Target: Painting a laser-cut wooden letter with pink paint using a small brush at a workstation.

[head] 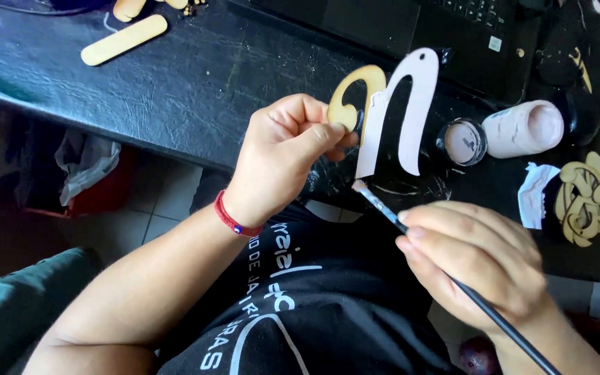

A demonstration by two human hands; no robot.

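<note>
Paintbrush [383, 208] tip just below wooden letter [401, 111]

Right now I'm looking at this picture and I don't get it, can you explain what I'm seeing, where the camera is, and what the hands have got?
There is one picture, taken by a camera worn on a person's head, looking down at their own two bare hands over their lap and a black table.

The left hand pinches a flat wooden cut-out letter. Most of it is painted pale; one curled end is still bare wood. The right hand holds a thin paintbrush, its tip just below the letter.

On the table lie an open paint pot, a pale bottle on its side, another ornate wooden cut-out, a wooden stick and a laptop.
</note>
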